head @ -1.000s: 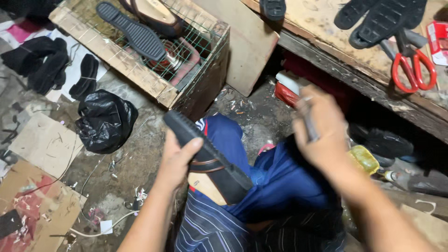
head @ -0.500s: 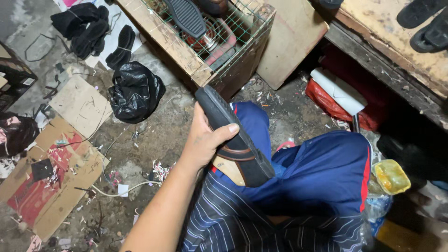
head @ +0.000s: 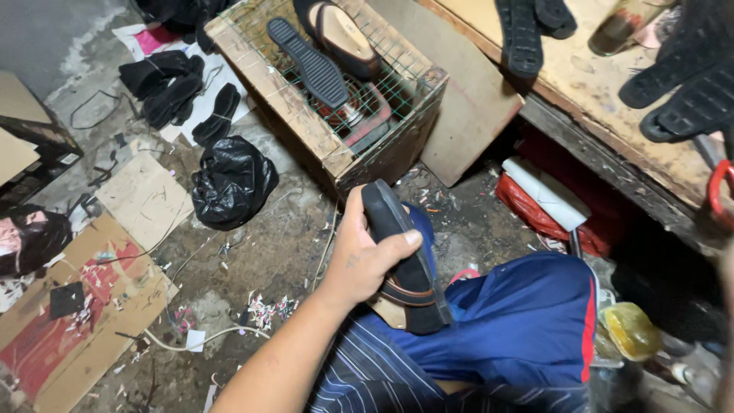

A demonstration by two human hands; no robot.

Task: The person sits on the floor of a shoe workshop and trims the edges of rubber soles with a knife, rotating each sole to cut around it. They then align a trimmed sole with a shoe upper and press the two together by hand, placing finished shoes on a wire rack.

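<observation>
Over the lap, above blue trousers (head: 520,329), grips a sandal (head: 388,218) in the left hand (head: 363,260). Fingers curled round from the far side, thumb pressed flat across the black sole, closed firmly on it. Held sole-up and tilted, toe end pointing toward the wire crate (head: 306,134), brown straps hanging on the underside near the knee.

As for progress: looks assembled already, sole and straps joined, with no loose part showing. Cannot tell from this angle whether glue, trimming or stitching remains. Seems to be at a checking or turning-over stage, with no tool on it. More pieces waiting around: a loose sole (head: 306,65) and another sandal lying on the crate, dark soles (head: 527,30) on the workbench (head: 596,84), red scissors (head: 715,191) at its edge. Further off on the littered floor, a black bag (head: 229,180) and flat cardboard (head: 145,199).

Right hand out of sight, so no telling whether open or closed.

Compared with a second ago: right hand no longer raised beside the sandal with its thin tool. Same left-hand grip as before, sandal kept in much the same spot over the knee. View swung slightly, bringing in more of the bench.
</observation>
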